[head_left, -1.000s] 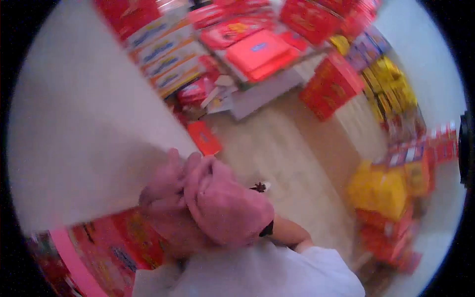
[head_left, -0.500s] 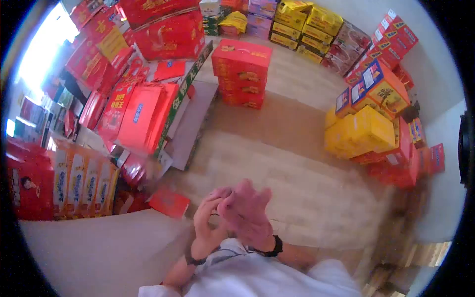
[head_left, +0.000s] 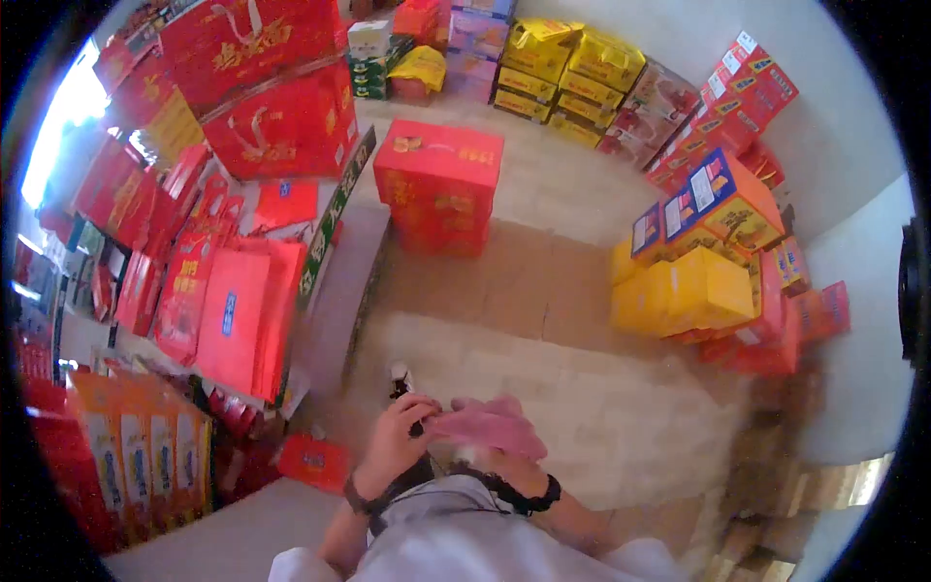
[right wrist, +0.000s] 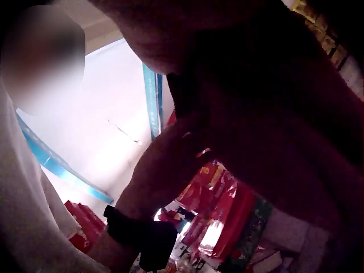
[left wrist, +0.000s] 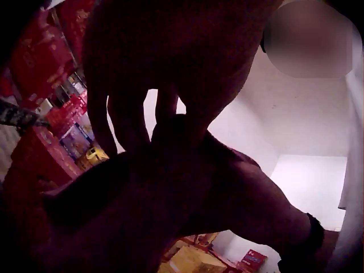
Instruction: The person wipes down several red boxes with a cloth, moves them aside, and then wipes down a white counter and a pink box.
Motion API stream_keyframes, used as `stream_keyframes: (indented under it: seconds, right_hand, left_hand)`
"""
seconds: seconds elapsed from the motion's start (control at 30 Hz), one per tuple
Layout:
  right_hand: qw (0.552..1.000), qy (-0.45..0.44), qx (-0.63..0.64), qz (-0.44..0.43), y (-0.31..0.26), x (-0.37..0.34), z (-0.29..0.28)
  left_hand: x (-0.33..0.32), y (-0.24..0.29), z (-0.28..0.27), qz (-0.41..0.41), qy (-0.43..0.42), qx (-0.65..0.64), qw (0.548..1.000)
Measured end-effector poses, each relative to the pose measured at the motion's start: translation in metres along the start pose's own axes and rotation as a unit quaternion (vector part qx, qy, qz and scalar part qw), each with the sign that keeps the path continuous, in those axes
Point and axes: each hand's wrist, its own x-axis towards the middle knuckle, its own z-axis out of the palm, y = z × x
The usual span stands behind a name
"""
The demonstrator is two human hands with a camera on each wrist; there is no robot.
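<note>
A pink glove (head_left: 497,429) covers the fingers of my right hand (head_left: 519,471), low in the middle of the head view. At its left side my left hand (head_left: 388,446) pinches the glove's edge between thumb and fingers. The left wrist view shows the left hand (left wrist: 176,51) dark from above, its fingertips down on the covered right hand (left wrist: 244,190). In the right wrist view the left hand (right wrist: 162,165) reaches up against the dark glove; the right fingers' outlines are lost in shadow.
Stacked red boxes (head_left: 438,184) stand on the floor ahead. A display of red packets (head_left: 233,320) fills the left side. Yellow boxes (head_left: 689,291) are piled at right, with more cartons (head_left: 606,73) along the back wall. A red packet (head_left: 313,462) lies at lower left.
The view has swung round and steadied. The gloved right hand, upright with spread finger shapes half a second ago, now lies lower and flatter, with the left hand at its left side.
</note>
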Motion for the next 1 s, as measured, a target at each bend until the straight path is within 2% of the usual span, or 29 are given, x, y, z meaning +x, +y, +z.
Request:
stream_keyframes:
  seconds: [0.03, 0.07, 0.1, 0.13, 0.17, 0.2, 0.27, 0.33, 0.37, 0.4, 0.43, 0.47, 0.53, 0.57, 0.63, 0.67, 0.73, 0.77, 0.8, 0.83, 0.87, 0.9, 0.93, 0.97, 1.0]
  right_hand:
    - [0.998, 0.016, -0.061, 0.022, 0.01, 0.015, -0.001]
    - [0.997, 0.021, -0.069, 0.025, 0.021, 0.027, 0.0]
    - [0.992, 0.068, -0.096, 0.042, 0.036, 0.034, 0.005]
    - [0.985, 0.108, -0.122, 0.063, 0.056, 0.036, 0.011]
    - [0.943, 0.159, -0.196, 0.219, 0.115, -0.009, 0.045]
    - [0.943, 0.147, -0.209, 0.215, 0.118, 0.005, 0.036]
    - [0.942, 0.243, -0.181, 0.147, 0.136, 0.046, 0.03]
    - [0.943, 0.241, -0.164, 0.158, 0.164, 0.069, 0.024]
    - [0.926, 0.087, -0.251, 0.27, 0.192, 0.053, 0.028]
    - [0.87, -0.07, -0.326, 0.364, 0.199, 0.063, 0.025]
    - [0.896, 0.087, -0.209, 0.383, 0.207, 0.078, 0.024]
    - [0.895, 0.088, -0.206, 0.385, 0.215, 0.088, 0.023]
    - [0.903, 0.171, -0.238, 0.314, 0.237, 0.109, 0.016]
    - [0.902, 0.169, -0.235, 0.319, 0.251, 0.117, 0.011]
    - [0.905, 0.148, -0.213, 0.337, 0.278, 0.15, -0.005]
    - [0.905, 0.145, -0.206, 0.343, 0.295, 0.167, -0.015]
    - [0.94, 0.041, -0.179, 0.286, 0.335, 0.203, -0.035]
    - [0.943, 0.037, -0.167, 0.284, 0.352, 0.232, -0.047]
    - [0.928, 0.023, -0.02, 0.371, 0.364, 0.268, -0.063]
    - [0.885, 0.01, 0.126, 0.448, 0.381, 0.303, -0.077]
    - [0.934, 0.057, 0.056, 0.349, 0.423, 0.328, -0.078]
    - [0.962, 0.106, -0.013, 0.251, 0.462, 0.351, -0.075]
    - [0.964, 0.119, 0.047, 0.234, 0.463, 0.389, -0.091]
    - [0.961, 0.129, 0.109, 0.219, 0.462, 0.423, -0.108]
    - [0.96, 0.099, 0.086, 0.246, 0.498, 0.434, -0.102]
  left_hand:
    - [0.018, -0.01, -0.003, -0.025, -0.035, -0.016, 0.999]
    - [0.035, -0.022, -0.007, -0.05, -0.074, -0.031, 0.995]
    - [0.052, -0.048, -0.003, 0.028, -0.069, -0.007, 0.997]
    - [0.069, -0.049, -0.015, 0.026, -0.075, -0.017, 0.997]
    - [0.089, -0.044, -0.027, -0.001, -0.132, 0.014, 0.991]
    - [0.114, -0.043, -0.032, -0.02, -0.176, 0.044, 0.983]
    - [0.144, -0.064, -0.038, 0.016, -0.154, 0.036, 0.987]
    - [0.165, -0.095, -0.033, 0.044, -0.154, 0.03, 0.987]
    - [0.173, -0.104, -0.033, 0.038, -0.165, 0.027, 0.985]
    - [0.188, -0.113, -0.033, 0.017, -0.164, 0.058, 0.985]
    - [0.204, -0.12, -0.033, -0.001, -0.161, 0.09, 0.983]
    - [0.217, -0.131, -0.033, -0.002, -0.164, 0.091, 0.982]
    - [0.247, -0.149, -0.035, -0.064, -0.207, 0.077, 0.973]
    - [0.26, -0.159, -0.036, -0.069, -0.212, 0.077, 0.972]
    - [0.298, -0.167, -0.042, -0.086, -0.16, -0.018, 0.983]
    - [0.323, -0.169, -0.042, -0.094, -0.165, -0.015, 0.982]
    - [0.376, -0.173, -0.043, -0.065, 0.001, 0.064, 0.996]
    - [0.403, -0.174, -0.047, -0.074, 0.002, 0.074, 0.995]
    - [0.434, -0.174, -0.051, -0.063, 0.038, 0.092, 0.993]
    - [0.468, -0.175, -0.054, -0.046, 0.071, 0.111, 0.99]
    - [0.505, -0.183, -0.056, -0.044, 0.07, 0.12, 0.989]
    - [0.537, -0.198, -0.057, -0.111, 0.053, 0.175, 0.977]
    - [0.562, -0.208, -0.054, -0.185, 0.029, 0.228, 0.955]
    - [0.588, -0.213, -0.052, -0.161, 0.072, 0.252, 0.952]
    - [0.614, -0.22, -0.049, -0.134, 0.118, 0.276, 0.945]
